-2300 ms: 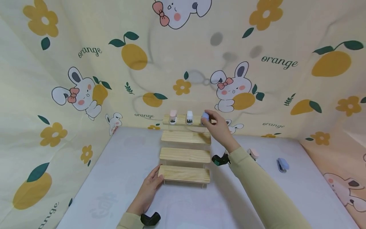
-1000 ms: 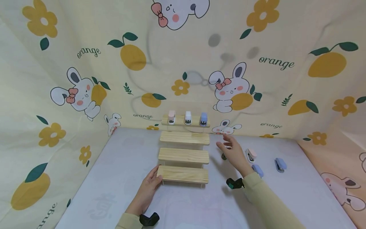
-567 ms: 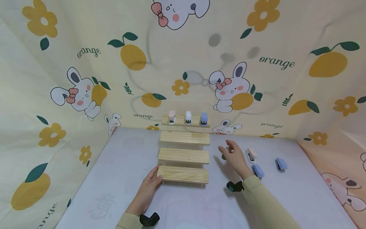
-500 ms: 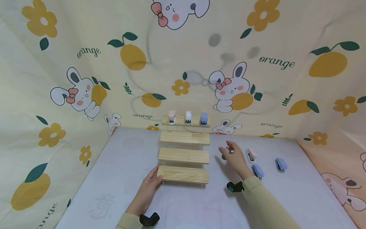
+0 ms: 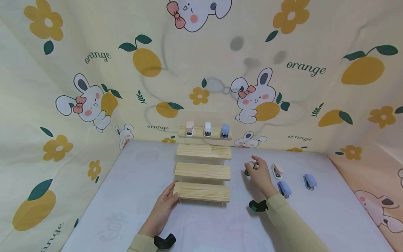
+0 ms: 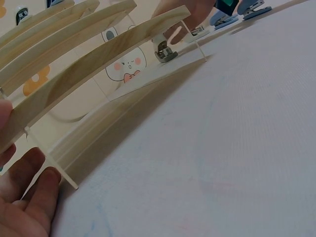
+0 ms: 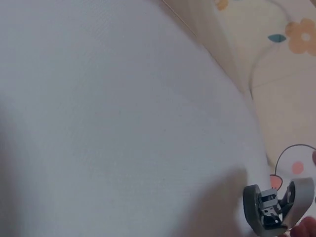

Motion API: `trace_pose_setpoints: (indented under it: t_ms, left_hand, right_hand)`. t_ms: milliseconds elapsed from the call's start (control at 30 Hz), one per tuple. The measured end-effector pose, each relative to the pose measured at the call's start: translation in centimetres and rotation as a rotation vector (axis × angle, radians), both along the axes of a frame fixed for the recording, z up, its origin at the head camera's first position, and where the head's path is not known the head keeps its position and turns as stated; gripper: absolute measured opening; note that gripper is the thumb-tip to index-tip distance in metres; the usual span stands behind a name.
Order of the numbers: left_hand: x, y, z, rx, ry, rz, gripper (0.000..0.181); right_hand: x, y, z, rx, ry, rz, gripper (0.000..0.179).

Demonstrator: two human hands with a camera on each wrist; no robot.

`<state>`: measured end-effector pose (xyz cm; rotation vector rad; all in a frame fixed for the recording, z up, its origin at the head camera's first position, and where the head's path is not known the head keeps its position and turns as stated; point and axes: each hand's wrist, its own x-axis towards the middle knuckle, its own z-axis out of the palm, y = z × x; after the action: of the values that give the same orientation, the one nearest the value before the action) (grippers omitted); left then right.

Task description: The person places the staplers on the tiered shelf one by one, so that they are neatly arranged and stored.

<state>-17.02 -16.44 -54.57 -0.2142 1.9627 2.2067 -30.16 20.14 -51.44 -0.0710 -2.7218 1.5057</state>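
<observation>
In the head view my left hand (image 5: 162, 210) holds the left end of the lowest plank of a four-step wooden display rack (image 5: 202, 170). The left wrist view puts the thumb on the plank and bent fingers beside the clear leg. My right hand (image 5: 261, 178) is right of the rack, thumb and fingers around a small pale stapler (image 7: 270, 210) standing on the table. That stapler is partly covered by the fingers. Along the top plank stand a pink stapler (image 5: 189, 128), a white stapler (image 5: 207, 129) and a blue stapler (image 5: 225, 131).
Right of my right hand lie another pink stapler (image 5: 277, 170) and two blue staplers, one nearer (image 5: 284, 188) and one farther right (image 5: 310, 181). A patterned cloth backdrop (image 5: 176, 87) rises behind the rack and at both sides of the pale tabletop (image 5: 126, 182).
My right hand has let go of the blue stapler on the top plank and moved down and right to the pale stapler, its fingers closing around it. The left hand stays put.
</observation>
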Motion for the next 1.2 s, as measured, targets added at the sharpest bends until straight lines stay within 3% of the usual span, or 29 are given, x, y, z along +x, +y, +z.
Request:
trace_pose_setpoints:
  t_ms: [267,400,700,1200]
  left_hand:
    - [0.0,0.2,0.1,-0.013,0.013,-0.015,0.063]
    - [0.0,0.1,0.1,-0.010,-0.004,-0.010,0.063]
    - [0.0,-0.2,0.0,0.001,0.010,-0.012,0.063]
    - [0.0,-0.1,0.4,-0.002,-0.002,-0.010,0.063]
  right_hand:
    - [0.3,0.4,-0.5,-0.079,-0.172,-0.004,0.084]
    - [0.4,0.6,-1.0,-0.102,-0.218,-0.041,0.096]
    - [0.0,0.4,-2.2,-0.113,-0.206,-0.082,0.092]
    - [0.5,-0.1,-1.9,-0.124,-0.230,-0.113,0.088]
